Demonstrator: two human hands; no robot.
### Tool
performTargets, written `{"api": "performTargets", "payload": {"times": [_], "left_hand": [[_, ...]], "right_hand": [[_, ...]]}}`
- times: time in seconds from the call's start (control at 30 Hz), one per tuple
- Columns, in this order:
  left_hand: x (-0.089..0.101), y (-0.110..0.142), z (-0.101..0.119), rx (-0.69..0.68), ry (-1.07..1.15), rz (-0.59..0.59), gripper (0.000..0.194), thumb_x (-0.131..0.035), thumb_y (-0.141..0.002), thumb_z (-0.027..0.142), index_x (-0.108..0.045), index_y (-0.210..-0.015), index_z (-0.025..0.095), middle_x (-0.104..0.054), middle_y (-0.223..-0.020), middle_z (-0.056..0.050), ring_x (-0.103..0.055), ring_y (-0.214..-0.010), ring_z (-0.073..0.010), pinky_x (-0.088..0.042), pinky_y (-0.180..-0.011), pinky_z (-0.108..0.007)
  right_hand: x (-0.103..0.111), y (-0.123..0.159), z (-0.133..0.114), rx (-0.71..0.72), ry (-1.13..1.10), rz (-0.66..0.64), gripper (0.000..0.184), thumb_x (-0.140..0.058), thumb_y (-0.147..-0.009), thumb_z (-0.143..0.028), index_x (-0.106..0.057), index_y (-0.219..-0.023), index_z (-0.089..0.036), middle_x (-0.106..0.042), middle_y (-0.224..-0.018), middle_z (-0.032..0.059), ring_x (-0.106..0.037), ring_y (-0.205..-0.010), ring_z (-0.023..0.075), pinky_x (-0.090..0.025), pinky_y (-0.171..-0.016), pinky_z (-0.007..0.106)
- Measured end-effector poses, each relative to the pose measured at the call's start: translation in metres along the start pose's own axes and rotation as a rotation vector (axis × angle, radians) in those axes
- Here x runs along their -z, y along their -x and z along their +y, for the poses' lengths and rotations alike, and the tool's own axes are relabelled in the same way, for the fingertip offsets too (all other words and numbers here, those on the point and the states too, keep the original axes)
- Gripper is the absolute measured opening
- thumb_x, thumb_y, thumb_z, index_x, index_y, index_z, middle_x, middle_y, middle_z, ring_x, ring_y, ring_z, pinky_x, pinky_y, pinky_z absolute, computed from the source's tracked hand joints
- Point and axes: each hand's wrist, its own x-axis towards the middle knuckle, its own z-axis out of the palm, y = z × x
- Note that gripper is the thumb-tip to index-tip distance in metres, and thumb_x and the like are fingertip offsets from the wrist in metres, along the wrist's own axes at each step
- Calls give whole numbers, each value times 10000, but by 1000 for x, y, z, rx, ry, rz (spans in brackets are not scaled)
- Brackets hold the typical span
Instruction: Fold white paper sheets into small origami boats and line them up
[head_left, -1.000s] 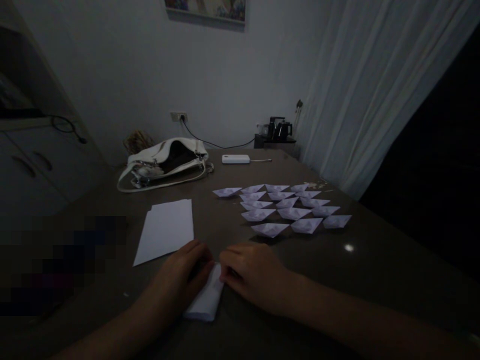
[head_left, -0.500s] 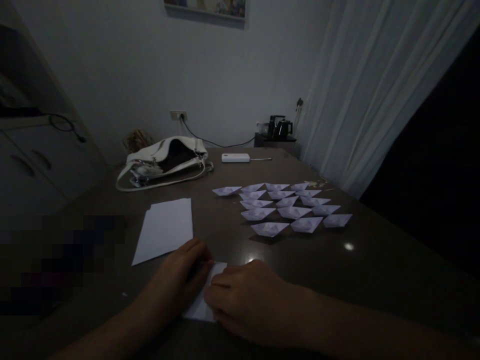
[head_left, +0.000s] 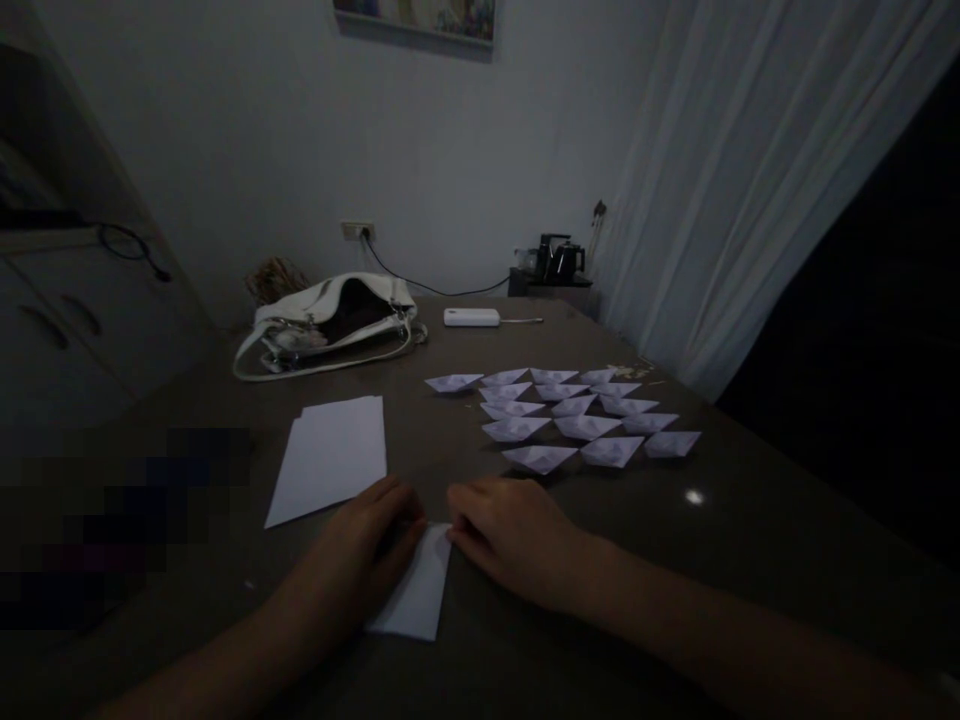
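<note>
A small folded sheet of white paper (head_left: 417,595) lies on the table right in front of me. My left hand (head_left: 379,540) rests on its left side, fingers curled and pressing the paper's far left part. At the far right corner, my right hand (head_left: 514,535) has thumb and fingers pinched together on the paper's edge. Beyond my left hand lies a stack of white paper sheets (head_left: 330,455). Several folded paper boats (head_left: 538,458) stand in rows past my right hand.
A white handbag (head_left: 330,320) sits open at the far left of the dark table (head_left: 675,600). A white power bank (head_left: 471,317) with a short cable lies near the back edge. Paper scraps (head_left: 630,372) are by the right edge, beside the curtain (head_left: 675,200).
My right hand has moved away from me along the folded paper, from its middle to its far right corner, uncovering its right edge. My left hand has stayed in place.
</note>
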Motion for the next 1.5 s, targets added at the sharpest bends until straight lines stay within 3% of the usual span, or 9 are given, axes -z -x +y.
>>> {"api": "performTargets", "payload": {"times": [0.33, 0.7, 0.83, 1.0, 1.17, 1.27, 1.5], "left_hand": [[1, -1, 3, 2, -2, -16, 100, -431, -836, 186, -511, -778, 175, -546, -813, -48, -539, -713, -184, -429, -626, -298], [0, 0, 1, 19, 17, -12, 114, -427, -848, 206, -502, -766, 179, -530, -801, -36, -528, -695, -173, -420, -616, -291], [0, -1, 1, 6, 24, -4, 110, -424, -841, 196, -497, -760, 181, -531, -793, -32, -530, -703, -173, -417, -625, -290], [2, -1, 4, 10, 32, -22, 93, -433, -823, 175, -504, -764, 182, -546, -814, -37, -540, -724, -174, -420, -635, -285], [2, -1, 4, 2, 6, -11, 94, -439, -831, 197, -518, -785, 178, -550, -826, -47, -540, -725, -180, -427, -636, -292], [1, -1, 4, 6, 0, -5, 107, -431, -836, 207, -525, -794, 178, -556, -826, -48, -543, -722, -180, -431, -634, -292], [-1, 0, 1, -5, 14, 5, 112, -423, -852, 195, -512, -785, 185, -553, -807, -32, -543, -719, -168, -432, -635, -277]], "right_hand": [[1, 7, -10, 127, 64, -21, 82, -500, -867, -211, -557, -878, -153, -665, -879, 42, -603, -760, 170, -368, -580, 263], [0, 17, -29, 269, -50, -98, 122, -536, -846, -277, -566, -818, -162, -668, -816, 27, -607, -719, 154, -341, -546, 253], [-1, 15, -23, 210, -239, -66, 146, -587, -804, -316, -556, -787, -174, -640, -767, -7, -578, -673, 113, -340, -555, 219], [5, 10, -13, 134, -401, -36, 289, -571, -814, -473, -559, -886, -194, -635, -795, -24, -562, -666, 91, -342, -561, 192], [-2, 7, -7, 45, -171, 38, 128, -478, -885, -260, -554, -841, -168, -640, -795, 10, -564, -687, 118, -336, -588, 231], [-5, 6, -6, 34, -60, 43, 120, -514, -866, -268, -554, -825, -163, -646, -807, 24, -572, -702, 142, -330, -581, 250], [-1, 17, -26, 266, -45, -74, 135, -543, -860, -290, -565, -840, -158, -665, -846, 21, -592, -728, 143, -362, -580, 248]]}}
